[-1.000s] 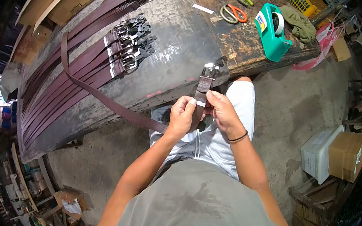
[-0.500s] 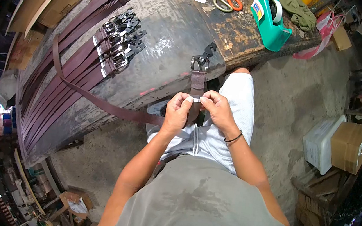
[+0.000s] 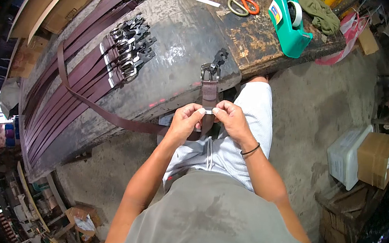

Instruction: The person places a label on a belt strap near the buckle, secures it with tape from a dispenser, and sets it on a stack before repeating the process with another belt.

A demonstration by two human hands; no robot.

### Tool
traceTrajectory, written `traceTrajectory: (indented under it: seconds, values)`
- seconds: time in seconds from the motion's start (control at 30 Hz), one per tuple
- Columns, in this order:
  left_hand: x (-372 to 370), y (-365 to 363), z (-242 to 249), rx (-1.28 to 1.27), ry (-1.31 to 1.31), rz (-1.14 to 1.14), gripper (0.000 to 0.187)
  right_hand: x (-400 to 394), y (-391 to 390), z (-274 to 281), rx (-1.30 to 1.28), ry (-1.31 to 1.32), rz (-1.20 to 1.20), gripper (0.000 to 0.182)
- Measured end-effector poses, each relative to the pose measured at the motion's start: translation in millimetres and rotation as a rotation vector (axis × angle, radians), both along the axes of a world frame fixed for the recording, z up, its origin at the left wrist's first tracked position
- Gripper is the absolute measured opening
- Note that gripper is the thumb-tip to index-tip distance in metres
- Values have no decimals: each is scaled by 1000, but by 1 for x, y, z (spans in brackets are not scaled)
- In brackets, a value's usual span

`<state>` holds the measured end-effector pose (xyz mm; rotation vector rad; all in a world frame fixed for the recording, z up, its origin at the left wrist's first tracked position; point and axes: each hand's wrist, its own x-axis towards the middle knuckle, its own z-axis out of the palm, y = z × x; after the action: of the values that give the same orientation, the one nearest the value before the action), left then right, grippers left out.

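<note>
A dark brown belt hangs over the near table edge, its metal buckle with a black hook piece lying on the grey tabletop. Across the strap, just below the buckle end, lies a short white strip. My left hand pinches the strip's left end, thumb and fingertips against the belt. At the other end my right hand is closed in a similar pinch. The belt's long tail runs left behind my left hand and loops up over other belts.
Several brown belts with buckles lie bundled on the table's left. At the top are a white strip, orange-handled scissors, a green tape dispenser and a cloth. Boxes stand right.
My left hand has shifted slightly left and down, its fingers still at the strip. The right hand stays nearly in place. The whole view has moved a little.
</note>
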<state>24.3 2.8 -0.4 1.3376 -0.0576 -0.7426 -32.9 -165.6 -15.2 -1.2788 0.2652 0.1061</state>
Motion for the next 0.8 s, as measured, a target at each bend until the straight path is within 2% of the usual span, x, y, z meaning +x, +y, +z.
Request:
traceTrajectory:
  seconds: [0.23, 0.8]
  values:
    - [1, 2, 1, 26, -7, -28, 16, 0, 0, 9, 74, 32, 2, 14]
    - [-6, -13, 4, 113, -111, 92, 15, 1, 1, 1, -21, 22, -58, 18]
